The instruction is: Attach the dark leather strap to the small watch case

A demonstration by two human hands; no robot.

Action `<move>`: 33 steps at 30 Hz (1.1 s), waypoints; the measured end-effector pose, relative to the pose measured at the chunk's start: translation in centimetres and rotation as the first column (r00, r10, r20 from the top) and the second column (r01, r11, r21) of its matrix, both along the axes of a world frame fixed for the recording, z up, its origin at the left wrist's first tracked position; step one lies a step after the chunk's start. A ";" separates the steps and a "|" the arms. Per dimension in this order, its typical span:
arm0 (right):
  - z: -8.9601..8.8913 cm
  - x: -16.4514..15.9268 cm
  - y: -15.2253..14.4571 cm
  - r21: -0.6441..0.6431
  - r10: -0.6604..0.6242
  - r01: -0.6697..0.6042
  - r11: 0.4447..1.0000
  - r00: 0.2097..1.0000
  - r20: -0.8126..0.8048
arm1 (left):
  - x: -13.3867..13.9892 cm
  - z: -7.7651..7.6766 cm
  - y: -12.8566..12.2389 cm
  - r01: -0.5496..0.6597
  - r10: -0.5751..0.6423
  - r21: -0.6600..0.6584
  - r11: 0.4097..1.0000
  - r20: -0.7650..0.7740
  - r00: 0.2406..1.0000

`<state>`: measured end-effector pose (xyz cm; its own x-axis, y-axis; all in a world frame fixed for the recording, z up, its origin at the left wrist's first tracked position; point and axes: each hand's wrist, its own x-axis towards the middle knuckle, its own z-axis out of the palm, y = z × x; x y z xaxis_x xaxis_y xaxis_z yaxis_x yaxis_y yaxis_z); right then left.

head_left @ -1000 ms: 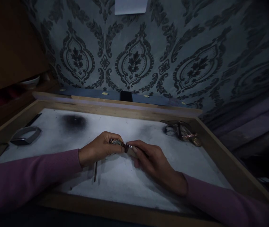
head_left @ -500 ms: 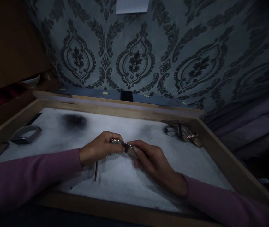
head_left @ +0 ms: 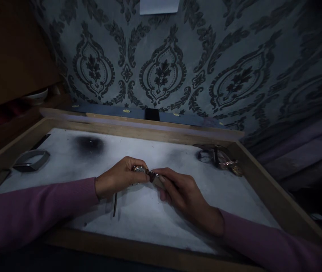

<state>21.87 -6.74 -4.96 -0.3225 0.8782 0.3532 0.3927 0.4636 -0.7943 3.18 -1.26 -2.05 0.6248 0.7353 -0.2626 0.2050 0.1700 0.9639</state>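
My left hand (head_left: pixel 121 175) is closed round a gold-toned wristwatch (head_left: pixel 140 169), thumb in front and fingers behind, so only part of its case shows. From the right, my right hand (head_left: pixel 182 190) pinches a slim metal tool (head_left: pixel 155 174), whose tip meets the watch's edge by my left fingertips. A brown strap (head_left: pixel 157 182) runs from that edge towards my right fingers; I cannot tell whether they also grip it. Below my left hand a narrow dark strip (head_left: pixel 115 206) points down; whether it belongs to the watch is unclear.
A wooden-rimmed tray (head_left: pixel 115 127) with a white base surrounds the work. At its left is a grey band-shaped watch (head_left: pixel 32 160); several watches (head_left: pixel 220 158) lie heaped at the right. Patterned wallpaper (head_left: pixel 162 71) rises behind the tray.
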 end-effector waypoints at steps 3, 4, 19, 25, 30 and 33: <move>0.0 0.1 0.0 0.023 0.000 0.000 1.000 1.000 0.011 | 0.0 0.0 0.0 0.004 -0.004 -0.007 1.000 -0.003 1.000; 0.0 0.1 -0.1 0.028 -0.002 0.002 1.000 1.000 0.015 | 0.0 0.0 0.0 0.003 -0.003 -0.009 1.000 -0.001 1.000; 0.1 0.2 -0.1 0.168 0.010 -0.022 0.986 0.997 0.071 | 0.0 -0.3 0.0 0.012 -0.011 -0.024 1.000 0.035 0.999; 0.4 0.3 0.0 0.131 0.039 -0.050 0.990 0.996 0.082 | -0.1 -0.1 -0.1 0.046 -0.046 -0.012 0.999 0.029 0.999; 0.8 0.3 0.0 0.159 0.057 -0.081 0.984 0.987 0.149 | -0.1 0.0 -0.1 0.062 -0.062 0.008 0.998 0.018 0.998; 0.7 0.4 0.0 0.177 0.046 -0.081 0.981 0.980 0.191 | 0.0 -0.1 0.0 0.064 -0.064 0.009 0.998 0.006 0.998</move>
<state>22.30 -6.71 -4.28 -0.4504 0.7799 0.4345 0.4899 0.6228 -0.6100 3.16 -1.25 -2.17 0.6724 0.6960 -0.2519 0.2091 0.1479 0.9666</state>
